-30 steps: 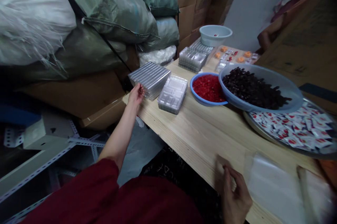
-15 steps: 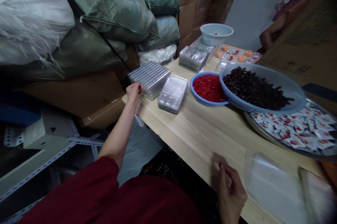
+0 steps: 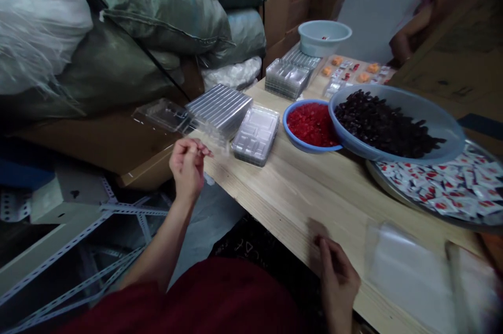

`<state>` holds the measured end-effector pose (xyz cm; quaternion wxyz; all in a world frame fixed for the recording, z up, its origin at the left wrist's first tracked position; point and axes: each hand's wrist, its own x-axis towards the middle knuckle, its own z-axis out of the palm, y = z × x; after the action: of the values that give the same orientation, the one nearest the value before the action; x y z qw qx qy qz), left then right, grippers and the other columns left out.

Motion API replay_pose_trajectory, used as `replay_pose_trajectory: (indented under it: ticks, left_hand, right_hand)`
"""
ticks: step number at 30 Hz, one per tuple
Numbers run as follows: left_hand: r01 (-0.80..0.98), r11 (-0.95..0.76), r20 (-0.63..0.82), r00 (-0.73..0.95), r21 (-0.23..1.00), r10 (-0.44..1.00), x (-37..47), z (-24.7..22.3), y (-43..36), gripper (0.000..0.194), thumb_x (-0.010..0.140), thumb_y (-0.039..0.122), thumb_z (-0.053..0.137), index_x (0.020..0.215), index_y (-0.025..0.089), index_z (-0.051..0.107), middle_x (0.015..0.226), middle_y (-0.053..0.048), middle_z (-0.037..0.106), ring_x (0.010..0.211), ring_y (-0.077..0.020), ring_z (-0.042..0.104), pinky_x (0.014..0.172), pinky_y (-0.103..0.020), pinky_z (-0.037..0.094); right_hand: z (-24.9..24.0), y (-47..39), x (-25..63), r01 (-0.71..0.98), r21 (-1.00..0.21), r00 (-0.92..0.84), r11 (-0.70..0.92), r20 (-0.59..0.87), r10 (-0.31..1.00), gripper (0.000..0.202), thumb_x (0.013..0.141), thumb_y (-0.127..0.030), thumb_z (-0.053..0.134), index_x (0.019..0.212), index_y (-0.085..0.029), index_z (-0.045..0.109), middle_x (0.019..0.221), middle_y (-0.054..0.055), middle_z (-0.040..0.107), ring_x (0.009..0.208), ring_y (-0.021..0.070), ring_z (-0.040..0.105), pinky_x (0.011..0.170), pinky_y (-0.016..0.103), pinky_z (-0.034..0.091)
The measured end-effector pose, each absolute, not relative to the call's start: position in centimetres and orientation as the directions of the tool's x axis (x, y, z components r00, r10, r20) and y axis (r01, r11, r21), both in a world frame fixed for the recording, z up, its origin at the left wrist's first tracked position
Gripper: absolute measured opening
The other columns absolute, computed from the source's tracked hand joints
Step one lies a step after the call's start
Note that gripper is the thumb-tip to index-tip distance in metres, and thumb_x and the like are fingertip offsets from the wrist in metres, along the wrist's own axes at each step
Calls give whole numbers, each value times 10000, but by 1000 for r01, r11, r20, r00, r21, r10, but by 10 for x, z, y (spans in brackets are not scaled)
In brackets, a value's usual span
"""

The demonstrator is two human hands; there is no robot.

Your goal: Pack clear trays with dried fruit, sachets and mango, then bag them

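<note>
My left hand (image 3: 188,169) is closed in a pinch on the edge of a clear plastic tray (image 3: 163,114), which is tilted and smeared by motion. This tray is raised beside a stack of clear ridged trays (image 3: 220,109) at the table's left edge. A second stack of clear compartment trays (image 3: 256,135) sits just to the right of it. Over the near table edge, my right hand (image 3: 338,279) has its fingers curled in and the thumb against them; no object shows in it. A pile of clear plastic sheets or bags (image 3: 411,271) lies to its right.
On the wooden table (image 3: 291,192) stand a blue bowl of red pieces (image 3: 312,124), a bowl of dark pieces (image 3: 387,124) and a tray of small printed packets (image 3: 451,187). Filled trays (image 3: 353,69) and a pale basin (image 3: 324,35) are behind. Another person's arm (image 3: 408,35) shows there.
My left hand has come back toward me from the ridged stack and now has a clear tray lifted from it. My right hand has barely moved.
</note>
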<state>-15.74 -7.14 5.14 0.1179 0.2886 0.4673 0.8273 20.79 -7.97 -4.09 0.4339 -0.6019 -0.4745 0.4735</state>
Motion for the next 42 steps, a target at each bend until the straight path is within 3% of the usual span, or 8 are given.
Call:
replay_pose_trajectory:
  ticks: [5,11,16,19,22,30,37,42]
  left_hand:
    - [-199,-315,193,-466,928,864,-39,31,-89,122,927,340,667,903,236,609,876,-14,602,689,-135,623,652,-293,565]
    - [-183,119,-150,-168,976,974,4,-22,-92,179,931,399,662,996,236,626,971,-47,682,769,-160,666,769,-327,569]
    - [244,-119,224,-465,962,856,-54,-7,-21,257,914,333,663,1148,249,599,1044,-54,689,882,-187,655,865,-340,531]
    - [645,-220,480,-259,732,838,-77,22,58,108,921,266,617,1008,209,650,1009,-75,675,991,-235,618,995,-398,467]
    - [799,-163,435,-133,578,890,-73,38,139,72,888,190,614,934,163,663,1066,-126,681,1139,-297,572,1112,-482,374]
    - [765,-7,268,-216,644,939,-60,13,215,429,680,392,870,547,218,501,672,-100,634,966,-352,654,959,-449,486]
    - [721,-69,293,-190,690,937,-72,11,209,126,801,273,746,860,196,665,807,-40,693,788,-220,637,850,-362,511]
    - [680,-317,602,-229,661,765,-37,50,195,128,910,287,611,916,183,686,939,-57,687,851,-199,625,853,-336,502]
  right_hand:
    - [-5,-67,158,-239,-911,-209,-335,-289,934,662,925,-545,639,1515,-297,470,1327,123,684,968,209,703,820,384,578]
    - [-20,-46,178,-225,-942,183,-249,-292,939,917,814,-500,772,1591,-281,339,901,-15,677,666,103,566,614,227,456]
    - [-52,-45,220,64,-984,143,-164,-154,978,824,849,-479,731,1561,-201,421,774,-36,595,665,126,507,634,259,458]
    - [-58,-42,224,234,-967,30,-99,-95,995,749,902,-460,665,1559,-190,427,753,-39,557,666,142,493,677,296,487]
    - [-60,-40,218,408,-913,27,30,44,999,687,924,-458,631,1541,-207,461,904,22,593,784,181,542,809,372,522]
    - [-59,-37,225,557,-800,50,224,301,952,528,973,-393,608,1479,-269,521,1438,144,510,1353,300,491,1127,553,418]
    - [30,62,242,555,-665,128,500,662,739,192,981,-260,588,1110,-223,725,1077,82,741,1060,228,661,1001,455,505]
    - [82,153,232,505,-663,133,553,693,709,183,950,-268,593,989,-189,753,994,83,772,978,222,697,964,419,526]
